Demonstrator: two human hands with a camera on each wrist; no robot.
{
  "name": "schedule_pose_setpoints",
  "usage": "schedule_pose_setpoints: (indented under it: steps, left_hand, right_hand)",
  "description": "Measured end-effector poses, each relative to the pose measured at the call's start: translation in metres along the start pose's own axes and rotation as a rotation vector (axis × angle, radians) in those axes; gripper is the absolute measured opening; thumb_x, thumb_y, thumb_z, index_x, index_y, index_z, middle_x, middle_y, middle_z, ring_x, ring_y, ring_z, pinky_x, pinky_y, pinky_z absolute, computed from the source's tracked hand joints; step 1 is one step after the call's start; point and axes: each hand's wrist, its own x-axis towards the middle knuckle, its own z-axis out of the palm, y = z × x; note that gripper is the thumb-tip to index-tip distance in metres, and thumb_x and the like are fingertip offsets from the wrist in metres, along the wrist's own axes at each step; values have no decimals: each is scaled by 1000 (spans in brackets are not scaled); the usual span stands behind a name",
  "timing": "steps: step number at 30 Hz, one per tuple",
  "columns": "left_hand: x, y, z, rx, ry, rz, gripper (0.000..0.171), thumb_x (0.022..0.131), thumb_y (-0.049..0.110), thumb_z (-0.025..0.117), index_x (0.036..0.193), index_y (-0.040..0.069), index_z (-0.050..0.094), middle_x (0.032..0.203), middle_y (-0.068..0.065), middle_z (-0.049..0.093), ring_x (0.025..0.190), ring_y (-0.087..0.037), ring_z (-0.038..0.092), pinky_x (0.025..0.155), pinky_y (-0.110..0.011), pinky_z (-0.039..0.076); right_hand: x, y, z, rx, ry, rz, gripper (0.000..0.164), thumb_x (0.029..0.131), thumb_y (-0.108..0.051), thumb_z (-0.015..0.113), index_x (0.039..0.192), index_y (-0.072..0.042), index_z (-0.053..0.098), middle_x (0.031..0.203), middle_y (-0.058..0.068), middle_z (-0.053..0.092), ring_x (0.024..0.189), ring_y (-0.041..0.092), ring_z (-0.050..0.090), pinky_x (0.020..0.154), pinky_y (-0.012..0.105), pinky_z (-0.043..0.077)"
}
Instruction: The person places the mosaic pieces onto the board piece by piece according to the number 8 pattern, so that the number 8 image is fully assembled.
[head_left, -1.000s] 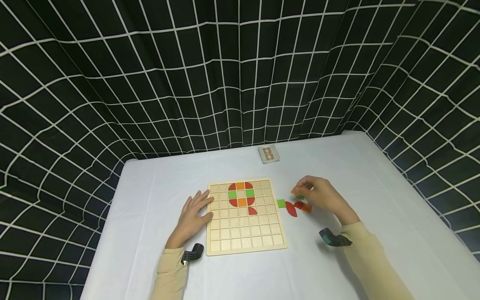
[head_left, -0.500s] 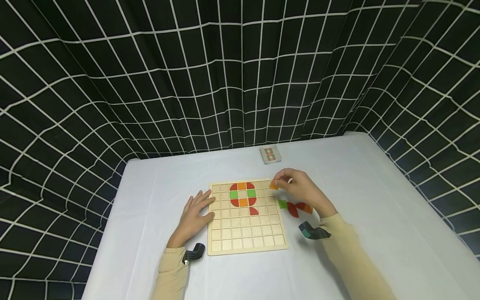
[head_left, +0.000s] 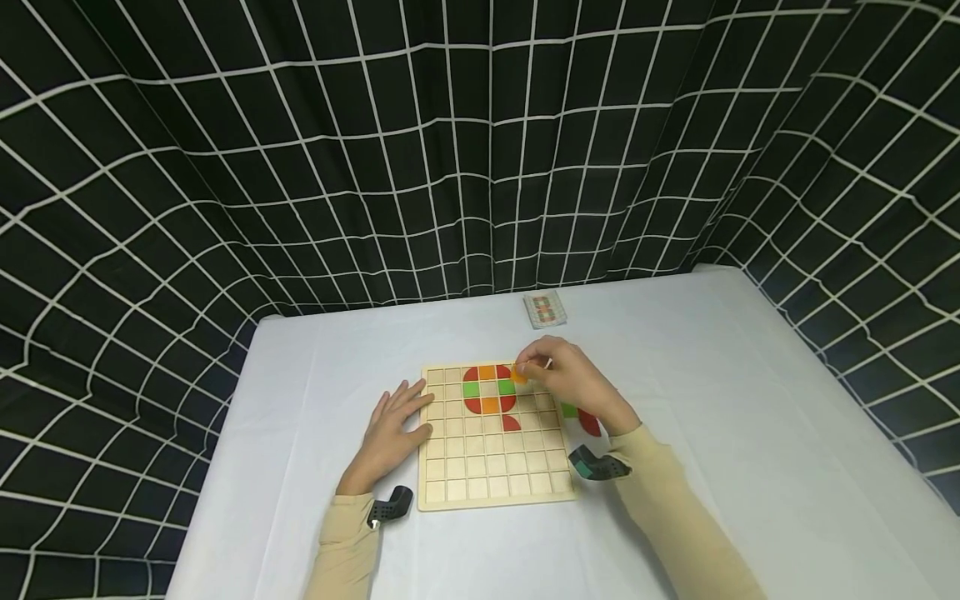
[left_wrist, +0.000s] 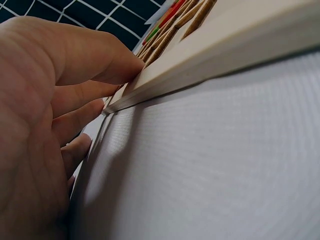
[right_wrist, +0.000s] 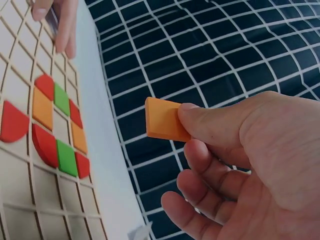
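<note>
The left hand (head_left: 390,437) rests its spread fingers and thumb on the nine o'clock edge of the wooden grid board (head_left: 476,467), with a green square tile (head_left: 570,411) and a red tile (head_left: 589,422) just off its three o'clock side. Farther up, the right hand (head_left: 573,382) pinches an orange square tile (right_wrist: 162,119) — held over the board toward one o'clock, beside the ring of coloured tiles (head_left: 490,406) at twelve. Beyond, at one o'clock, lies a printed card (head_left: 546,309) — before a white-gridded black curtain (head_left: 510,150).
</note>
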Motion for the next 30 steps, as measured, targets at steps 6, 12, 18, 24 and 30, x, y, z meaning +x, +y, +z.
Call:
schedule_pose_setpoints:
  steps: [6, 12, 18, 24, 30]
  left_hand:
    - [1, 0, 1, 3, -4, -14, 53, 90, 18, 68, 142, 11, 59, 165, -1, 37, 159, -26, 16, 132, -46, -4]
    - [1, 0, 0, 8, -7, -12, 53, 91, 18, 68, 142, 11, 58, 165, -1, 37, 160, -25, 15, 132, -45, -5]
    - [1, -2, 1, 8, -5, 2, 53, 91, 18, 68, 143, 11, 58, 165, -1, 36, 160, -25, 16, 132, -45, -5]
    - [1, -2, 1, 6, -10, 2, 53, 91, 18, 68, 143, 11, 58, 165, 0, 36, 160, -25, 15, 132, -45, -5]
    - [1, -2, 2, 15, -2, 4, 53, 90, 17, 68, 142, 10, 58, 165, -2, 37, 159, -27, 16, 131, -47, -4]
  right_hand:
    - [4, 2, 10, -10, -10, -77, 8, 95, -19, 70, 97, -12, 74, 91, 1, 65, 91, 18, 53, 79, 29, 47]
    - [8, 1, 19, -22, -37, -95, 6, 96, -17, 70, 93, -14, 73, 92, 0, 67, 90, 17, 54, 78, 29, 48]
    - [8, 3, 29, -52, -69, -70, 8, 96, -17, 69, 89, -16, 72, 88, -3, 65, 89, 16, 53, 78, 29, 47]
    - [7, 6, 40, -119, -93, -81, 9, 96, -17, 69, 88, -15, 72, 83, -6, 63, 85, 14, 51, 76, 28, 45]
    - [7, 7, 48, -140, -106, -105, 7, 96, -15, 69, 89, -16, 72, 84, -6, 64, 87, 13, 52, 81, 31, 49]
